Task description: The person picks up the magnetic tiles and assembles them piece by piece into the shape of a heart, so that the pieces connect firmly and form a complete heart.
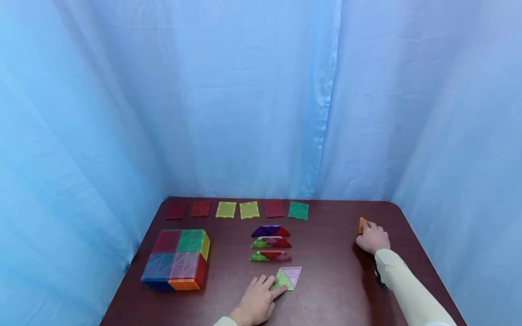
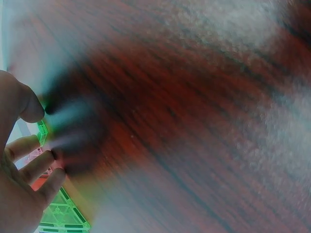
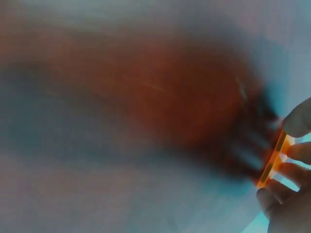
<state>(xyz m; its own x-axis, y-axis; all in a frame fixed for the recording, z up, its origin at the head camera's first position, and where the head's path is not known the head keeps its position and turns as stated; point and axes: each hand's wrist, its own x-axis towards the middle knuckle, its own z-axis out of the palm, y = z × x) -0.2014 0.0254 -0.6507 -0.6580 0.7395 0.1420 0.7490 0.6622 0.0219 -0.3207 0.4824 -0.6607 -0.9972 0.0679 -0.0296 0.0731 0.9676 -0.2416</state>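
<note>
Blue curtains (image 1: 244, 99) hang round your dark red-brown table (image 1: 326, 280), and closest to you it's your left hand (image 1: 256, 299), fingers spread and thumb apart, touching a flat green triangle (image 1: 282, 278). Just beside that lies a lilac triangle (image 1: 292, 273), edge to edge with it. Your left wrist camera looks into the space between thumb and forefinger, an angle your head view lacks, and catches a sliver of green; a green piece (image 2: 60, 213) shows past the other fingers, though you can't tell which one.

Off to the left sits a box of coloured tiles (image 1: 176, 257), blue and pink on top at the front, dark red and green behind. Up the middle come three trapezoids: the nearest trapezoid (image 1: 270, 256) green, red, pink; the middle trapezoid (image 1: 271, 243) green, pink, red; the farthest trapezoid (image 1: 266, 232) purple and red.

Now out right, well apart: your right hand (image 1: 373, 237), pinching an orange tile (image 1: 361, 224). Your hand covers part of it from above, but your right wrist camera has it edge-on, narrow between thumb and fingers.

And along the far edge, six squares: dark red (image 1: 175, 211), red (image 1: 200, 208), two yellow (image 1: 226, 209), crimson (image 1: 274, 209), green (image 1: 298, 210).
</note>
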